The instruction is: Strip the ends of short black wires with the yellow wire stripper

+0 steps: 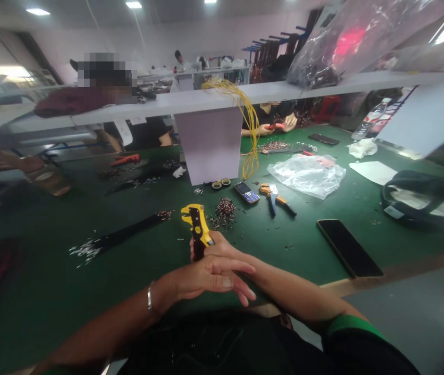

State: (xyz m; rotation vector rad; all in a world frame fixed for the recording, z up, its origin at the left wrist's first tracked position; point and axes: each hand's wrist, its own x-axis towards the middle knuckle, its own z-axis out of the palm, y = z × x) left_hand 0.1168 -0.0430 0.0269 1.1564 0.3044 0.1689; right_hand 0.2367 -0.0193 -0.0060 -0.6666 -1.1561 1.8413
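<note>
My right hand (pixel 216 245) is wrapped round the black and yellow wire stripper (pixel 198 229), whose jaws point away from me. In front of it, nearer my body, my left hand (pixel 216 276) crosses over the right wrist with its fingers spread and nothing in them. A bundle of black wires (pixel 128 233) with bare ends lies to the left of the tool. Just beyond the tool is a pile of small copper-coloured terminals (pixel 225 209). Orange and blue pliers (pixel 276 199) rest farther right, beside a keypad phone (pixel 247 192).
A large smartphone (pixel 349 247) lies at the right table edge, near a black strapped item (pixel 425 200). A clear plastic bag (pixel 309 174), yellow wires (pixel 251 125) and a white divider (pixel 210 146) stand beyond. Across the table, a person's hands (pixel 290 122) hold a red tool.
</note>
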